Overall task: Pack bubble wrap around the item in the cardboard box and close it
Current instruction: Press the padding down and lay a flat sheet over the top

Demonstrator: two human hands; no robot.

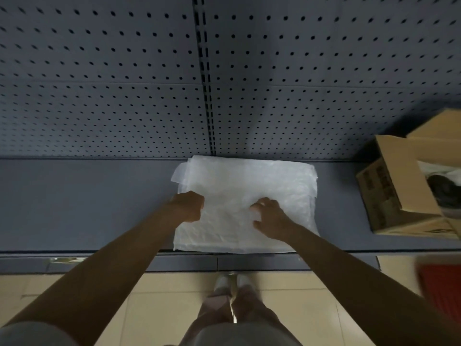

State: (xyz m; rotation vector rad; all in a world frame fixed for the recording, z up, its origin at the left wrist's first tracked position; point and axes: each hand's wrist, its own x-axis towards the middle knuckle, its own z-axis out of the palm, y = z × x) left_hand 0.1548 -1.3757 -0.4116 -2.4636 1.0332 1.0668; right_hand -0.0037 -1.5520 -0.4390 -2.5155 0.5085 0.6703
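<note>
A stack of white bubble wrap sheets (pixel 249 186) lies flat on the grey shelf (pixel 87 203). My left hand (pixel 188 207) is at the stack's left edge, fingers curled and pinching the top sheet. My right hand (pixel 270 218) rests on the stack with fingers spread, pressing down. An open cardboard box (pixel 389 193) stands at the right end of the shelf, flaps up. A dark item (pixel 441 187) with white wrapping shows inside the box, partly cut off by the frame edge.
A grey pegboard back wall (pixel 124 83) rises behind the shelf. The shelf's front edge (pixel 224 262) runs across below the wrap. Beige floor tiles and my feet (pixel 233 283) are below. A blurred red object (pixel 439 290) sits at lower right.
</note>
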